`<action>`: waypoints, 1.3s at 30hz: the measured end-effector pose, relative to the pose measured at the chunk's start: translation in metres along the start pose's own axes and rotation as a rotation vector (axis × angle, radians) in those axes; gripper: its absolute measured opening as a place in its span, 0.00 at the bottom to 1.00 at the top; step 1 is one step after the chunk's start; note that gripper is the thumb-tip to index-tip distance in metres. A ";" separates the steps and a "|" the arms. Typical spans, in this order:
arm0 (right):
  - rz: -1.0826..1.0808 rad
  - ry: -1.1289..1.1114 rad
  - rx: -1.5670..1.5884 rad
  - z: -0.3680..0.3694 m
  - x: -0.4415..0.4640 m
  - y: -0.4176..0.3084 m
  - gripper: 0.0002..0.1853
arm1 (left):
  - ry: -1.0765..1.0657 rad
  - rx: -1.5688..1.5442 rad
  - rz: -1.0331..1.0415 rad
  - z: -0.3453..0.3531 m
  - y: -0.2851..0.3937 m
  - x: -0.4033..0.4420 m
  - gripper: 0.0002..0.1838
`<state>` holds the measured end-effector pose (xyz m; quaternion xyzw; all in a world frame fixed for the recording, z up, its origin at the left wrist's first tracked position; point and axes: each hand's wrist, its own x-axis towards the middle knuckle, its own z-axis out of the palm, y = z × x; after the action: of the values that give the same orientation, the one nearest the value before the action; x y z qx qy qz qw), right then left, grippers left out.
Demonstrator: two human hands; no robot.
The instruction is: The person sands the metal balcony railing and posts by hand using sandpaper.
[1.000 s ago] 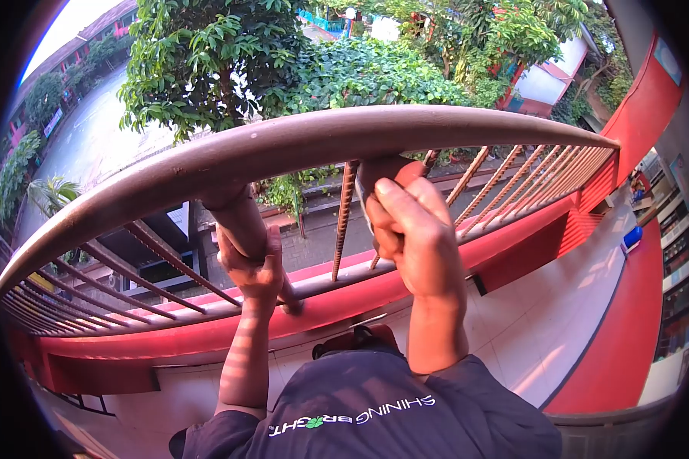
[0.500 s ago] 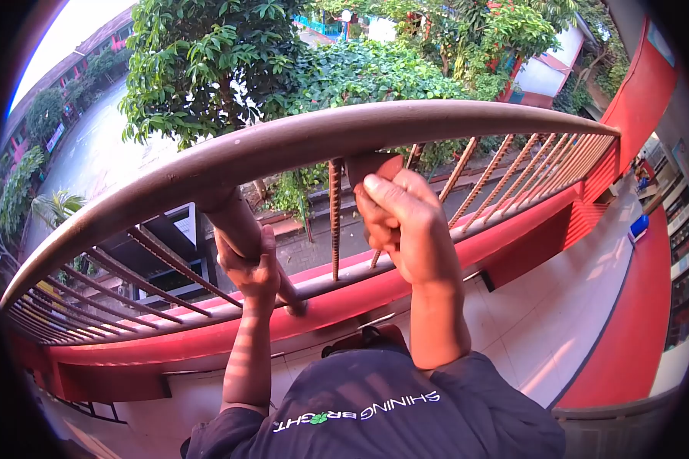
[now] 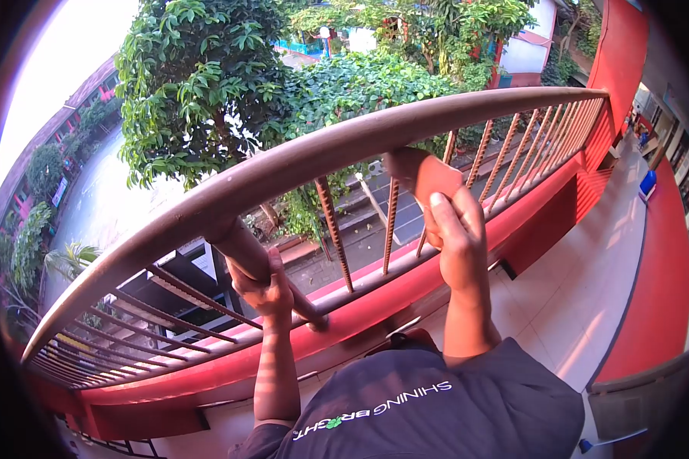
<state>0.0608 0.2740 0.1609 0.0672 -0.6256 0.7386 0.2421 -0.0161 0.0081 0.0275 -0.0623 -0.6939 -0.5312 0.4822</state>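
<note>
My left hand point(image 3: 266, 291) is closed around the thick brown post point(image 3: 241, 246) under the handrail. Between the thumb and fingers of my right hand point(image 3: 461, 229) is a reddish-brown piece of sandpaper point(image 3: 435, 180). Its far end bends up against the underside of the brown handrail point(image 3: 321, 153). The fingers of that hand are curled, and some are hidden behind the thumb. A thin ribbed bar point(image 3: 391, 229) of the railing stands just left of my right hand.
More ribbed bars point(image 3: 513, 153) run along both sides down to a lower rail point(image 3: 360, 294) above a red ledge. A tiled walkway point(image 3: 543, 298) lies to the right, with a blue object point(image 3: 648, 183) farther along. Beyond the railing stand a leafy tree point(image 3: 199, 84) and steps.
The view has shifted, moving the railing in the picture. My right hand has moved right along the rail with the sandpaper, and more of the sheet shows. My left hand stays on the post.
</note>
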 end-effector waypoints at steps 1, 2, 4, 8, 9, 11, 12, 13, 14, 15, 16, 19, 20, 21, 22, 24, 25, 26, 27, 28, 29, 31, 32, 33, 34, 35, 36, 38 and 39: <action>-0.113 0.031 -0.077 -0.004 -0.003 0.005 0.08 | 0.007 -0.013 -0.004 0.001 0.000 0.001 0.21; -0.069 0.069 -0.113 -0.016 -0.007 0.016 0.09 | 0.004 -0.018 -0.003 0.001 -0.001 0.001 0.21; -0.212 0.222 -0.185 -0.015 0.002 0.017 0.11 | 0.012 -0.057 -0.012 0.002 0.003 0.002 0.19; 0.024 0.192 0.042 -0.024 0.016 0.002 0.11 | -0.018 -0.106 -0.032 0.002 0.005 0.002 0.18; 0.023 0.195 0.044 -0.021 0.019 -0.001 0.11 | -0.021 -0.106 -0.029 0.002 0.005 0.004 0.18; 0.155 0.026 0.226 -0.019 0.025 -0.004 0.11 | 0.014 -0.080 0.003 0.003 0.007 0.003 0.19; 0.156 0.031 0.221 -0.018 0.031 -0.006 0.11 | 0.010 -0.085 -0.002 0.003 0.007 0.002 0.19; 0.218 0.007 0.294 -0.016 0.040 -0.007 0.11 | -0.007 -0.079 -0.005 0.002 0.007 0.002 0.20; 0.280 -0.019 0.366 -0.013 0.048 -0.009 0.10 | -0.021 -0.073 -0.009 0.001 0.006 0.002 0.20; 0.377 0.044 0.374 -0.007 0.056 -0.007 0.10 | -0.023 -0.065 -0.164 -0.002 0.004 0.000 0.36; 0.453 0.140 0.484 0.004 0.060 -0.009 0.10 | -0.022 -0.067 -0.170 -0.002 0.004 -0.003 0.36; 0.302 -0.174 0.529 -0.016 0.047 -0.017 0.09 | -0.010 -0.022 -0.113 -0.001 0.008 0.004 0.37; 0.298 -0.188 0.557 -0.014 0.047 -0.015 0.08 | -0.009 -0.024 -0.116 0.000 0.008 0.003 0.37; 0.323 -0.081 0.568 -0.008 0.056 -0.007 0.08 | -0.006 -0.016 -0.129 -0.002 0.009 0.000 0.37; 0.359 0.025 0.575 0.001 0.065 0.002 0.09 | -0.033 -0.016 -0.166 -0.004 0.011 -0.001 0.39; 0.191 0.029 0.460 -0.021 0.064 0.004 0.15 | -0.035 0.033 -0.122 -0.004 0.011 0.000 0.35; 0.193 -0.019 0.515 -0.021 0.059 -0.006 0.16 | -0.028 0.017 -0.104 -0.002 0.020 0.006 0.32; 0.205 0.072 0.479 -0.015 0.056 -0.006 0.16 | -0.029 0.006 -0.090 -0.003 0.030 0.009 0.29; 0.186 0.144 0.411 -0.006 0.047 -0.006 0.16 | -0.009 -0.007 -0.049 -0.002 0.032 0.011 0.25; 0.160 0.218 0.342 0.003 0.038 -0.006 0.15 | -0.032 -0.031 -0.111 -0.003 0.035 0.011 0.24; 0.060 0.252 0.302 0.005 0.026 0.006 0.15 | -0.031 -0.019 -0.091 -0.004 0.038 0.014 0.24; -0.162 0.271 0.210 0.018 -0.005 0.024 0.13 | -0.048 -0.039 -0.083 -0.004 0.036 0.014 0.23; -0.267 0.252 0.173 0.029 -0.023 0.038 0.11 | -0.064 -0.034 -0.090 -0.006 0.039 0.016 0.25; -0.274 0.136 0.160 0.045 -0.041 0.041 0.10 | -0.082 -0.068 -0.101 -0.009 0.038 0.015 0.26; -0.484 -0.011 -0.084 0.048 -0.039 0.063 0.08 | -0.104 -0.104 -0.110 -0.013 0.035 0.014 0.27; -0.472 -0.103 -0.346 0.047 -0.057 0.069 0.15 | -0.210 -0.273 -0.242 -0.017 0.020 0.009 0.33; -0.323 -0.206 -0.379 0.041 -0.067 0.093 0.20 | -0.213 -0.265 -0.240 -0.019 0.020 0.010 0.33; -0.180 -0.365 -0.367 0.072 -0.049 0.074 0.11 | -0.227 -0.467 -0.245 -0.023 0.022 0.008 0.40; -0.128 -0.398 -0.347 0.081 -0.043 0.073 0.09 | -0.254 -0.480 -0.250 -0.027 0.036 0.014 0.43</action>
<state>0.0497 0.1775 0.0956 0.2080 -0.7727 0.5756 0.1683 0.0146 -0.0034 0.0613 -0.1543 -0.6055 -0.7233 0.2939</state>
